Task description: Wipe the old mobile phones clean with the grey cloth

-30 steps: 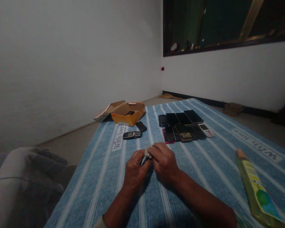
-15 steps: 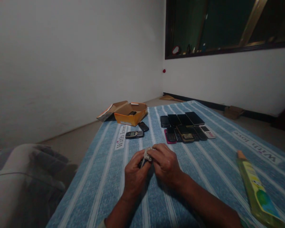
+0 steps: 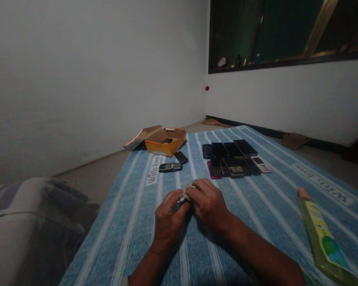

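In the head view my left hand is closed, thumb and fingers pinching a small dark object that looks like a mobile phone; most of it is hidden. A crumpled pale cloth lies against its upper end, gripped in the bent fingers of my right hand. Both hands meet above the striped bedspread. Just beyond them lie an old keypad phone and a dark phone. Further right, several phones are laid out in two rows, among them a large black one and a white one.
An orange cardboard box stands with its lid open at the far left, a dark phone inside. A bottle of yellow-green liquid lies at the right. The blue striped bedspread drops off on the left beside grey fabric.
My fingers and the cloth have shifted slightly against the dark object, which shows a little differently between them. The view has moved slightly; the laid-out phones stay put.
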The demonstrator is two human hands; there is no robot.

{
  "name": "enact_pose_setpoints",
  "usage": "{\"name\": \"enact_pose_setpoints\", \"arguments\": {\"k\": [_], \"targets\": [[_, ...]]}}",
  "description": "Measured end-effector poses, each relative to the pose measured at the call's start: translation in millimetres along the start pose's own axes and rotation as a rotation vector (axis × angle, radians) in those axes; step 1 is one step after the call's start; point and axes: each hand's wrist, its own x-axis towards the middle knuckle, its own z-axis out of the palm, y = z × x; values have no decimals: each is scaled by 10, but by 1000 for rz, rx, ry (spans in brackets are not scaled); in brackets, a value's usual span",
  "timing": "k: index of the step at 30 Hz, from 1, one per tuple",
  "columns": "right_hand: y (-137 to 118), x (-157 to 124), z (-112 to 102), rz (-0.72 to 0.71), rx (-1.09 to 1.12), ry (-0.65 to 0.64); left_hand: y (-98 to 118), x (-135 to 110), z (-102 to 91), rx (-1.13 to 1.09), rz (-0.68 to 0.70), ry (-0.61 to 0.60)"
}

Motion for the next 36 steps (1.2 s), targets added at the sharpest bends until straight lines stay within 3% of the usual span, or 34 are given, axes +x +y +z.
{"name": "enact_pose_setpoints", "arguments": {"k": [9,16,22,28,33,36], "targets": [[-115,-26,-3,-32,-60,-41,27,-22,-1,42,97,-11],[36,-6,-27,150,19,-79,-45,-20,15,89,154,19],[72,-35,43,264,197,-88,-35,-23,-17,89,107,20],[200,-145,170,457,291,-207,-6,-5,-88,69,68,1],[147,-131,176,457,471,-48,33,18,-155,57,64,-38],[129,-196,231,444,454,-110,39,4,-237,76,53,-28]]}}
